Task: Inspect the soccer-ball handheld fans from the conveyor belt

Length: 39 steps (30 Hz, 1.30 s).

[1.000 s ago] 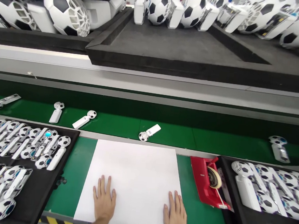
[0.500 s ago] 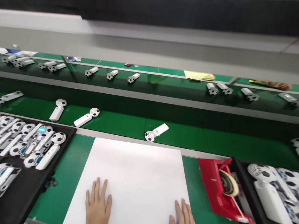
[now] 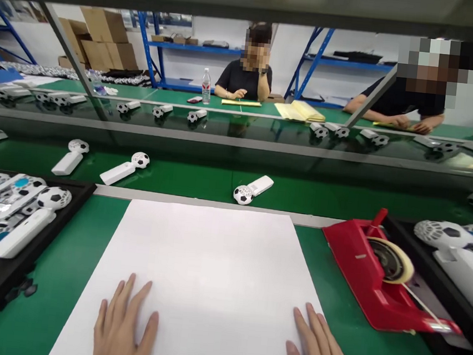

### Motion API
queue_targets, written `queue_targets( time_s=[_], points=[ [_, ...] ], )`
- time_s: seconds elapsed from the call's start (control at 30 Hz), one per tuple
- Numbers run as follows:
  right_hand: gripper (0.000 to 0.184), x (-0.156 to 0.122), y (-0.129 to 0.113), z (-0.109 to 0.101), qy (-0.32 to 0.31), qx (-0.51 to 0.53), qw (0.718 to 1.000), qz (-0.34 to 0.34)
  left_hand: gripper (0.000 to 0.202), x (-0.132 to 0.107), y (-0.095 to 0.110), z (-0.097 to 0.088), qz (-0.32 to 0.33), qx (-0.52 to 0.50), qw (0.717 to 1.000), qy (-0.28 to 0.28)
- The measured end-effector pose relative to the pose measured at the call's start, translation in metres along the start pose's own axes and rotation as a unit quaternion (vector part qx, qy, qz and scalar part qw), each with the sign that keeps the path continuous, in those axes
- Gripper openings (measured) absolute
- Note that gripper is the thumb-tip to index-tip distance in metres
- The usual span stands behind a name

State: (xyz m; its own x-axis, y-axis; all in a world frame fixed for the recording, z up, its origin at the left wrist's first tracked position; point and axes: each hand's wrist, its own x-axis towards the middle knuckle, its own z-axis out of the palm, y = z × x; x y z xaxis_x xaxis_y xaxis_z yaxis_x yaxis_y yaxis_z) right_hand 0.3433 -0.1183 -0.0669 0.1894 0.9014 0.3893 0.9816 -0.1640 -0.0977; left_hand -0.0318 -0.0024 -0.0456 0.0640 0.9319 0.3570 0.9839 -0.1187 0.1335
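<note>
A large white sheet of paper (image 3: 211,264) lies flat on the green bench in front of me. My left hand (image 3: 124,323) rests on its lower left part, fingers spread. Toward the lower right edge of the sheet lies my right hand (image 3: 322,347), fingers stretched out and thumb apart. Neither hand holds anything. Right of the paper stands a red tape dispenser (image 3: 386,275) with a roll of tape in it. Beyond the sheet, a white device with a soccer-ball head (image 3: 244,194) lies on the green conveyor belt.
Black trays with several soccer-ball devices stand at the left (image 3: 52,198) and right (image 3: 467,278). Small black pieces (image 3: 30,290) lie by the left tray. More devices sit on the belt. Across it, two people sit near a water bottle (image 3: 205,87) and yellow paper (image 3: 299,111).
The camera view has tilted up, so the far bench and two people now show. Both hands stay on the paper, the left one with its fingers somewhat more spread.
</note>
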Motion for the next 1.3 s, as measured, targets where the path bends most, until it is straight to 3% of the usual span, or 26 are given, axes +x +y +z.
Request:
queue_targets(
  time_s=[0.07,0.13,0.23,0.3,0.4,0.47,0.57,0.63,0.73,0.87,0.97,1.07,1.17,1.3],
  points=[
    [0.066,0.005,-0.003,-0.002,0.001,-0.001,1.0,0.013,0.044,-0.003,-0.005,0.003,0.014,-0.014,1.0,0.018],
    [0.062,0.023,-0.003,-0.013,-0.056,0.001,0.998,0.034,0.043,0.0,-0.011,0.001,0.019,-0.024,1.0,0.0],
    [0.043,0.09,-0.009,-0.045,-0.22,-0.013,0.974,0.044,0.04,0.033,-0.02,-0.016,0.037,-0.061,0.989,-0.129],
    [0.041,0.159,-0.02,-0.066,-0.223,-0.016,0.975,0.012,0.037,0.082,-0.027,-0.034,0.061,-0.111,0.968,-0.218],
    [0.045,0.27,-0.037,-0.071,-0.21,-0.04,0.977,-0.008,0.042,0.183,-0.041,-0.052,-0.012,-0.062,0.992,-0.113],
    [0.054,0.331,-0.038,-0.052,-0.218,-0.069,0.974,0.005,0.056,0.249,-0.053,-0.049,-0.099,-0.026,0.992,-0.077],
    [0.051,0.383,-0.022,-0.012,-0.247,-0.089,0.964,-0.032,0.061,0.318,-0.07,-0.026,-0.127,-0.051,0.984,-0.119],
    [0.045,0.397,-0.005,0.009,-0.259,-0.085,0.959,-0.084,0.054,0.341,-0.078,-0.007,-0.132,-0.085,0.976,-0.152],
    [0.038,0.404,0.018,0.02,-0.255,-0.062,0.954,-0.148,0.044,0.355,-0.082,0.011,-0.15,-0.145,0.963,-0.17],
    [0.031,0.406,0.035,0.015,-0.243,0.018,0.953,-0.178,0.037,0.367,-0.075,0.007,-0.186,-0.269,0.927,-0.185],
    [0.034,0.402,0.031,0.014,-0.209,0.11,0.963,-0.128,0.035,0.371,-0.053,-0.007,-0.216,-0.398,0.867,-0.207],
    [0.035,0.393,0.007,0.017,-0.181,0.225,0.957,-0.018,0.033,0.363,-0.014,-0.024,-0.217,-0.543,0.782,-0.217],
    [0.033,0.388,-0.028,0.013,-0.185,0.372,0.905,0.089,0.023,0.351,0.033,-0.047,-0.181,-0.669,0.694,-0.194],
    [0.034,0.387,-0.072,-0.021,-0.201,0.578,0.782,0.121,0.02,0.338,0.092,-0.087,-0.106,-0.78,0.6,-0.139]
  ],
)
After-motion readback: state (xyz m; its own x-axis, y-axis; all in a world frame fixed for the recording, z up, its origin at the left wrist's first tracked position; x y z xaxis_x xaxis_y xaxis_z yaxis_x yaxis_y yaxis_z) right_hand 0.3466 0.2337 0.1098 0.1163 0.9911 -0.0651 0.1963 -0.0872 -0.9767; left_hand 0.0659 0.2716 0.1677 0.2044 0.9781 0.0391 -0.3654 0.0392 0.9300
